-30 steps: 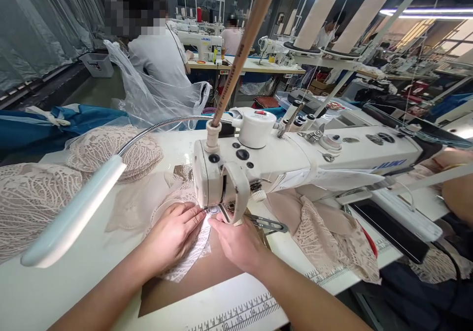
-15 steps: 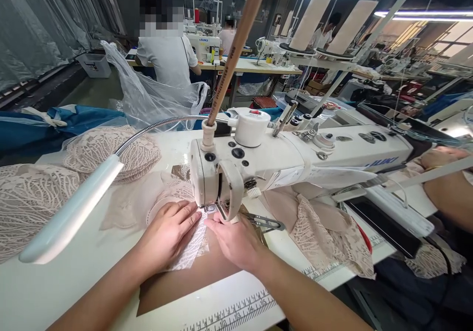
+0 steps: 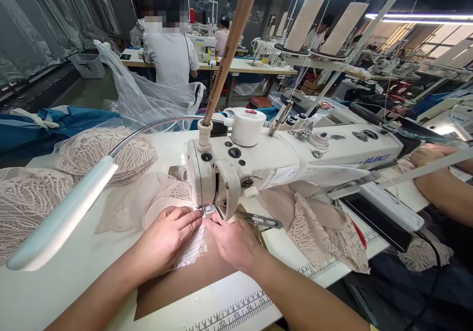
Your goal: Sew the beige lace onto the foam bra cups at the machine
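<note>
Left hand (image 3: 172, 235) lies palm down on the lace (image 3: 192, 252), fingers stretched together toward the presser foot (image 3: 208, 209); pressing flat, not closed round it. Lace sits under this hand and out past its thumb side, patterned strip showing between both hands, top end up at the foot. Pale cup (image 3: 157, 210) just beyond the same hand, its near edge partly hidden by the fingers.

Right hand (image 3: 236, 242) is right of the strip, palm down, thumb and forefinger tips at its upper right edge, close to the foot; other fingers bent under or behind the machine head (image 3: 207, 173). Can't tell if the fingertips pinch the lace or only rest by it. Slotted metal piece (image 3: 264, 220) just right of this hand.

Brown sheet (image 3: 173, 294) under lace and hands, printed scale (image 3: 236, 314) along the near table edge. Lamp (image 3: 62, 217) slants over the table at left, lit. Lace stack (image 3: 107, 148) behind it, more lace pieces (image 3: 314, 227) right of the machine, black phone-like slab (image 3: 373, 222) beyond those. Clear bag (image 3: 155, 94) at back; co-worker in white top (image 3: 170, 57) sits past it.
</note>
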A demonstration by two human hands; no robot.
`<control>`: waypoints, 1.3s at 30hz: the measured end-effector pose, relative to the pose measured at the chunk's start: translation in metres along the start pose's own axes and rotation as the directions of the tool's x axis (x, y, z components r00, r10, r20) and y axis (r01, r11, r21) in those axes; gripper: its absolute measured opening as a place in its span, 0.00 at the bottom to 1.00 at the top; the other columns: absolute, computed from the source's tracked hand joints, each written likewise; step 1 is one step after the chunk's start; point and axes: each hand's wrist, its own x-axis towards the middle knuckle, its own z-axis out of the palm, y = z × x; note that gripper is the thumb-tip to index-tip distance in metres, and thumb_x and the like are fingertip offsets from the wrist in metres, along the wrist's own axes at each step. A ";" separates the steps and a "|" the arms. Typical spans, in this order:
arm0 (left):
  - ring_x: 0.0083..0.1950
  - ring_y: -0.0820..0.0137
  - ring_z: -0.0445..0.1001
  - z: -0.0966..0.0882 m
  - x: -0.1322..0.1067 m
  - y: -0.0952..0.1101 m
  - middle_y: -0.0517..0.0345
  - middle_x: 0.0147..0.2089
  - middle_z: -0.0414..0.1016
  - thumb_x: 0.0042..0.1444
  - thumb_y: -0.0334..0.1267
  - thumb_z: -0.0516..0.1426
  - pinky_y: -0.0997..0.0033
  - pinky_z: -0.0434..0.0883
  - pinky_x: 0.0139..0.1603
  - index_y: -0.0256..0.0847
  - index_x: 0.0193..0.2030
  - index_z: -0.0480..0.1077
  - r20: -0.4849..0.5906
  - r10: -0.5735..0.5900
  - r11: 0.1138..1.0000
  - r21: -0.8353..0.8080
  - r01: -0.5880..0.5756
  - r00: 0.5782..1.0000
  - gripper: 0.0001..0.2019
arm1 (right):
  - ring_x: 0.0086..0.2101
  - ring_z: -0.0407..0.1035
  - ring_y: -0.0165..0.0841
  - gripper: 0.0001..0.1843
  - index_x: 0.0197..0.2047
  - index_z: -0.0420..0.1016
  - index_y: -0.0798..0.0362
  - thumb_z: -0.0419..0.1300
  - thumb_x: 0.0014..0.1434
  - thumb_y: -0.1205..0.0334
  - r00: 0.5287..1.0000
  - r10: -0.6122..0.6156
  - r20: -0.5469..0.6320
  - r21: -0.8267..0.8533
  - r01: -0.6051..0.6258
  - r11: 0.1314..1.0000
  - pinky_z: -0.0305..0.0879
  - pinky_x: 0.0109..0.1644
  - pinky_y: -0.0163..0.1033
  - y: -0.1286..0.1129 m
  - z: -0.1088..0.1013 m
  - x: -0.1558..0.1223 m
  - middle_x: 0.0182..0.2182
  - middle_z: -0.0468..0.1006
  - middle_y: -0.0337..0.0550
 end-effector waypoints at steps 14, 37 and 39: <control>0.45 0.60 0.66 -0.012 0.010 0.005 0.50 0.45 0.74 0.64 0.39 0.49 0.58 0.62 0.46 0.40 0.43 0.70 0.046 -0.116 0.991 -0.058 0.119 0.992 0.11 | 0.37 0.62 0.36 0.15 0.45 0.73 0.52 0.52 0.57 0.72 0.999 0.029 -0.018 0.004 -0.029 1.000 0.55 0.39 0.39 0.000 -0.002 0.002 0.40 0.72 0.46; 0.43 0.62 0.68 -0.007 0.006 0.005 0.48 0.43 0.75 0.65 0.38 0.48 0.60 0.63 0.45 0.39 0.49 0.71 -0.016 -0.052 0.998 -0.046 0.051 0.999 0.13 | 0.32 0.57 0.32 0.10 0.39 0.71 0.52 0.55 0.54 0.72 0.966 -0.247 0.069 0.037 0.245 0.969 0.47 0.33 0.39 0.004 -0.009 -0.015 0.32 0.70 0.40; 0.43 0.61 0.69 -0.007 0.006 0.006 0.49 0.43 0.75 0.65 0.38 0.49 0.60 0.63 0.44 0.39 0.50 0.71 -0.005 -0.059 0.997 -0.050 0.058 0.998 0.13 | 0.32 0.57 0.32 0.09 0.38 0.71 0.52 0.56 0.54 0.72 0.967 -0.244 0.078 0.035 0.242 0.970 0.48 0.33 0.39 0.004 -0.009 -0.015 0.32 0.69 0.40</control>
